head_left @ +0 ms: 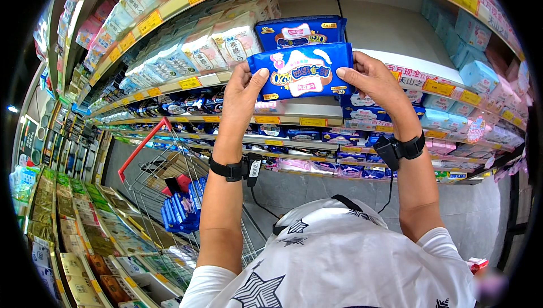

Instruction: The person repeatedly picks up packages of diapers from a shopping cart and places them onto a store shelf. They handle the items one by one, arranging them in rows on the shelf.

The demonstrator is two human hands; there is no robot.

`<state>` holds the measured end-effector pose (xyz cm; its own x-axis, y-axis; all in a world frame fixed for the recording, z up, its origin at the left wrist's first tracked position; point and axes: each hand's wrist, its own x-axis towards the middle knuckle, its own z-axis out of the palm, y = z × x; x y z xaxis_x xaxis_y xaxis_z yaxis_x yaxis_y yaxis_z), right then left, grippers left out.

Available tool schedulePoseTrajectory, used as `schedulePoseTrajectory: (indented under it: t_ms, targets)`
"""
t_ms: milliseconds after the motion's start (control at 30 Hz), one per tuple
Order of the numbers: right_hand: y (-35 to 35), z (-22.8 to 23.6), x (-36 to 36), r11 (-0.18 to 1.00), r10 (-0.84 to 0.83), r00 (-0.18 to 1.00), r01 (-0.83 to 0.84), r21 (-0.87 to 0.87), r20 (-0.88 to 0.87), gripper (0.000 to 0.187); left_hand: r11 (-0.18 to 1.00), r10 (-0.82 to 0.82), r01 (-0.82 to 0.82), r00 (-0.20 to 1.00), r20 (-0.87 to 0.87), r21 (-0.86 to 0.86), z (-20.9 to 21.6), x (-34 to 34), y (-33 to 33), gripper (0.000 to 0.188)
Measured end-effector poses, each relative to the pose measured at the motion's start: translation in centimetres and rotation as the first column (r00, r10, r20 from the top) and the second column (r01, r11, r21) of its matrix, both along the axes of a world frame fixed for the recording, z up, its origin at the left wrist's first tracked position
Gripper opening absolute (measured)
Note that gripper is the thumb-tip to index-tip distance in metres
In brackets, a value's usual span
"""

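Between my two hands is a blue soft pack of sanitary pads [303, 76], its print upside down to me. My left hand [242, 90] grips its left end with the thumb on the front. On the right end my right hand [378, 80] holds on in the same way; the fingers of both hands are partly hidden behind. Just beyond lies a matching blue pack [302, 27] on the shelf [370, 22], partly covered by the held one. White tissue-like packs [235, 39] stand in rows left of it.
A wire shopping cart [148, 145] with a red handle stands at the left, with several blue packs [181, 212] inside. Lower shelves hold more blue packs [305, 134]. Light blue packs [478, 76] fill the right shelf end. Another goods shelf [85, 223] runs along the lower left.
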<state>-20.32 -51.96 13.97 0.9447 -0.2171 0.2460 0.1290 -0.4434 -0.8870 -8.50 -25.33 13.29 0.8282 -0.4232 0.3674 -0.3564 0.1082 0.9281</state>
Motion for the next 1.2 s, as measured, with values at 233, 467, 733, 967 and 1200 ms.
schedulePoseTrajectory:
  t_ms: [233, 467, 733, 967, 1200]
  targets:
    - [0.9, -2.2, -0.4, 0.929, 0.124, 0.99, -0.141, 0.342, 0.073, 0.057, 0.949, -0.157, 0.097, 0.97, -0.184, -0.3, -1.2, -1.6, 0.4, 0.048]
    - [4.9, -6.1, -0.5, 0.764, 0.405, 0.915, -0.336, 0.551, -0.003, 0.061, 0.953, -0.163, 0.097, 0.963, -0.216, -0.287, -2.4, -4.7, -0.3, 0.056]
    - [0.6, -1.5, -1.0, 0.922, 0.173, 0.978, -0.203, 0.33, 0.116, 0.047, 0.923, -0.01, -0.177, 0.876, 0.482, 0.341, 6.3, -0.8, 1.1, 0.049]
    - [-3.0, 2.1, 1.1, 0.993, -0.113, 0.931, 0.093, 0.074, 0.348, 0.062, 0.783, -0.34, -0.307, 0.517, 0.786, 0.541, 11.4, 0.7, -3.4, 0.039]
    - [-3.5, 3.9, 5.2, 0.992, -0.127, 0.983, 0.127, 0.012, 0.131, 0.109, 0.72, -0.446, -0.358, 0.417, 0.792, 0.594, 11.8, 3.7, -7.7, 0.035]
